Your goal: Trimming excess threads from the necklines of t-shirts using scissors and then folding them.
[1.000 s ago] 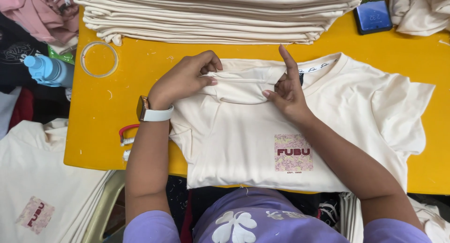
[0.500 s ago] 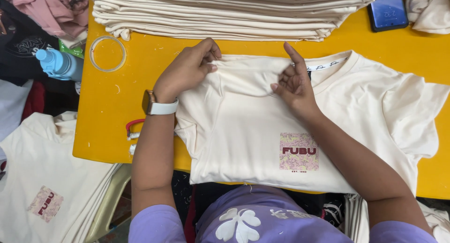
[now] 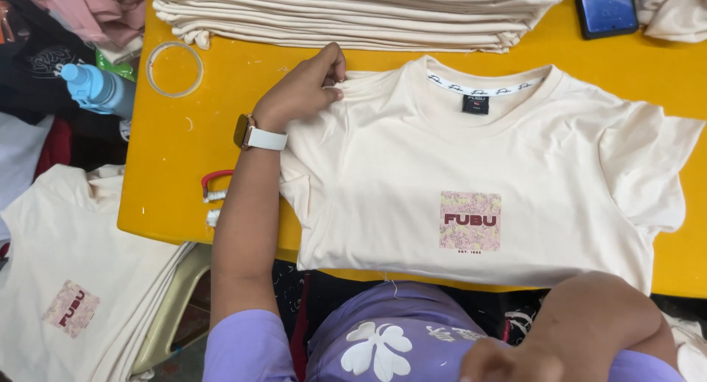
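Shirt lies flat on the table, no fold made; my left hand pinches its shoulder, right hand off it, empty

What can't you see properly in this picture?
Head view only:
- Right hand: cut off by the bottom edge, grip unclear.
- Left hand fingertips: tucked into the cream T-shirt shoulder.
- Stack of folded shirts: top cropped.
- Phone: partly cropped.
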